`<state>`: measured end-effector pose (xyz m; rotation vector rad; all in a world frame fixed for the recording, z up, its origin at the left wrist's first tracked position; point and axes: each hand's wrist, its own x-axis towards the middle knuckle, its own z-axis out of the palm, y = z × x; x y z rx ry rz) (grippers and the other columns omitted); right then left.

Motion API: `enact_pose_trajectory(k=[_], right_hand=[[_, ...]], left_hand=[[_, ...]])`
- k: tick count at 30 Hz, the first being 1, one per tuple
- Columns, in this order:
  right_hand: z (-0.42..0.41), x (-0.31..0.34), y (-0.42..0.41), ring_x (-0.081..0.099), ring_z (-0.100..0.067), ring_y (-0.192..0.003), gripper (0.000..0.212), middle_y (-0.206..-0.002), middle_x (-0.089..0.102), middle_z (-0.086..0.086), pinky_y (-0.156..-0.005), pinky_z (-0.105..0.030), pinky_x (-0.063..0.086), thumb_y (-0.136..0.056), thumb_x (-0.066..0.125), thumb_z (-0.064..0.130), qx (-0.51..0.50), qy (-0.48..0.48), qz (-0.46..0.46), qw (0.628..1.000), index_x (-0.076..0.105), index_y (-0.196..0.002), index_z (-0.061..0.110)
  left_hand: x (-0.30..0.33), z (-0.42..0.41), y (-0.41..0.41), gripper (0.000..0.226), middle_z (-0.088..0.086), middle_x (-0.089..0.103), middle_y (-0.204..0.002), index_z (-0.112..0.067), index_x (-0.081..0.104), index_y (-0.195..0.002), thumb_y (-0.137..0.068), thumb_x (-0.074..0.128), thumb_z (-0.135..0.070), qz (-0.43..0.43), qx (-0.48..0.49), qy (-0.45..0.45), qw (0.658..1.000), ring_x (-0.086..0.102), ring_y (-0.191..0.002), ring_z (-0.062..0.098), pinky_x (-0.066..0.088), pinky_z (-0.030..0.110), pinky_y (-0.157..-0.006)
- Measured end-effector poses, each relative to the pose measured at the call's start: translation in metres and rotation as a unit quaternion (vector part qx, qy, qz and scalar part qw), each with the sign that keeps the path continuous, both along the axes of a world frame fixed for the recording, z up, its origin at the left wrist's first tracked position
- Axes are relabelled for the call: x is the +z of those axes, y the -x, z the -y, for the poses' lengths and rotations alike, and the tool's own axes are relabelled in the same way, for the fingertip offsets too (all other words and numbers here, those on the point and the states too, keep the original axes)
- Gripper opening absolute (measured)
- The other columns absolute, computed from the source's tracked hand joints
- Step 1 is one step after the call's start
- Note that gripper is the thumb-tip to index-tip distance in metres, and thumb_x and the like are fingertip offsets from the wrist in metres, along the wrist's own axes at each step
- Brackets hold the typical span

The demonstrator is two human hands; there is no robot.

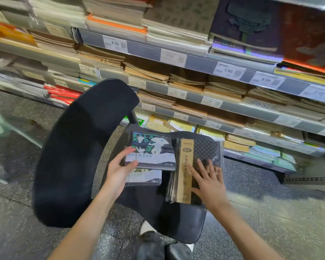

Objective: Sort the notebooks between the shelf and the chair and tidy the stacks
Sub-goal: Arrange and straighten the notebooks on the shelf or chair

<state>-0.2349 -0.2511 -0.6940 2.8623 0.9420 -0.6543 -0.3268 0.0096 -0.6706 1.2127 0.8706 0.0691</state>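
Black seat: the chair (176, 218) carries two notebook piles side by side, so sorting onto it looks well begun.
Left pile: the illustrated notebooks (151, 152) lie askew; the top copy sits further from the person than the one beneath it (144, 177), which pokes out toward the wrist. This pile is not yet squared.
Right pile: the dark quilted notebooks (195, 166) with a tan paper band lie under the right hand, edges fanned on the side toward the left pile, so they want tidying too.
Left hand: the left hand (118, 171) grips the near left corner of the top illustrated copy, thumb on the cover, fingers curled round its edge.
Right hand: the right hand (207, 182) lies flat on the quilted pile, fingers straight and spread, pressing down and grasping nothing.
Shelf: the shelf (199, 62) beyond both hands holds many brown stacks; how many more belong on the chair cannot be told.
Progress, as a judgement: roughly midway, with aligning both piles left.
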Motion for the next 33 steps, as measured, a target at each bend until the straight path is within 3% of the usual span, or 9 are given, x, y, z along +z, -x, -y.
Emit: enact_pose_trajectory(k=[2,5,9,11,14,20,24,29,33], right_hand=[[0.005,-0.010,0.000,-0.020,-0.034,-0.140,0.077,-0.148,-0.021,0.004,-0.109,-0.053,-0.011,-0.090,0.042,0.054,-0.023,0.042,-0.029,0.998,-0.010,-0.145,0.039],[0.006,-0.016,0.000,-0.028,-0.032,-0.136,0.078,-0.146,-0.026,0.003,-0.109,-0.054,-0.013,-0.091,0.040,0.054,-0.037,0.047,-0.061,0.996,-0.019,-0.140,0.039],[0.004,-0.019,0.002,-0.011,-0.035,-0.138,0.085,-0.154,0.007,0.001,-0.109,-0.060,0.003,-0.079,0.061,0.052,-0.041,0.027,-0.030,0.998,0.006,-0.142,0.040],[0.004,-0.018,0.001,-0.020,-0.034,-0.136,0.081,-0.153,-0.006,0.004,-0.110,-0.058,-0.004,-0.084,0.055,0.051,-0.038,0.031,-0.031,0.998,-0.003,-0.140,0.041],[0.003,-0.015,-0.001,-0.030,-0.031,-0.133,0.077,-0.146,-0.022,0.006,-0.110,-0.056,-0.012,-0.090,0.045,0.050,-0.041,0.051,-0.045,0.997,-0.016,-0.136,0.038],[0.000,-0.011,-0.004,-0.029,-0.026,-0.134,0.075,-0.144,-0.025,0.009,-0.111,-0.054,-0.010,-0.090,0.045,0.053,-0.051,0.068,-0.067,0.994,-0.006,-0.144,0.043],[-0.002,-0.006,-0.004,-0.022,-0.029,-0.140,0.074,-0.155,-0.015,0.006,-0.113,-0.054,-0.008,-0.090,0.044,0.054,-0.055,0.076,-0.068,0.993,-0.004,-0.145,0.044],[-0.002,0.002,-0.008,-0.015,-0.030,-0.142,0.073,-0.157,-0.008,0.004,-0.113,-0.057,-0.003,-0.089,0.051,0.049,-0.055,0.068,-0.102,0.991,0.006,-0.146,0.043],[-0.008,0.016,-0.021,-0.002,-0.032,-0.144,0.062,-0.158,0.003,0.002,-0.114,-0.056,0.006,-0.092,0.050,0.043,-0.054,0.068,-0.148,0.985,0.019,-0.146,0.038]], left_hand=[[-0.013,-0.008,0.006,0.048,0.001,0.058,-0.127,-0.031,0.064,-0.110,-0.082,0.062,0.007,-0.017,0.003,0.014,1.000,0.057,-0.114,0.021,0.053,0.036,-0.088],[-0.027,-0.012,0.012,0.063,-0.002,0.059,-0.124,-0.027,0.052,-0.128,-0.081,0.059,0.014,-0.026,0.006,0.034,0.999,0.060,-0.108,0.015,0.055,0.026,-0.079],[-0.056,-0.010,0.013,0.078,-0.003,0.056,-0.124,-0.036,0.042,-0.136,-0.079,0.061,0.015,-0.085,0.015,0.054,0.995,0.058,-0.112,0.017,0.049,0.034,-0.092],[-0.069,-0.007,0.011,0.082,-0.002,0.046,-0.132,-0.041,0.044,-0.133,-0.077,0.062,0.016,-0.134,-0.007,0.011,0.991,0.053,-0.116,0.018,0.050,0.038,-0.092],[-0.078,-0.001,0.010,0.085,-0.001,0.033,-0.127,-0.036,0.039,-0.138,-0.077,0.058,0.020,-0.192,-0.043,-0.054,0.979,0.045,-0.116,0.019,0.050,0.035,-0.091],[-0.087,0.005,0.010,0.073,0.011,0.027,-0.139,-0.015,0.041,-0.139,-0.075,0.058,0.015,-0.268,-0.158,-0.193,0.931,0.037,-0.128,0.028,0.030,0.034,-0.110],[-0.075,0.014,-0.005,0.060,0.010,0.030,-0.143,-0.015,0.055,-0.128,-0.075,0.056,0.012,-0.245,-0.226,-0.258,0.907,0.031,-0.132,0.028,0.028,0.031,-0.110],[-0.045,0.029,-0.019,0.057,0.009,0.043,-0.138,-0.016,0.047,-0.134,-0.081,0.061,-0.001,-0.186,-0.342,-0.282,0.877,0.036,-0.130,0.023,0.027,0.026,-0.105],[-0.013,0.035,-0.025,0.058,0.002,0.039,-0.143,-0.023,0.037,-0.140,-0.086,0.056,-0.013,-0.177,-0.472,-0.319,0.802,0.034,-0.132,0.022,0.030,0.031,-0.106]])
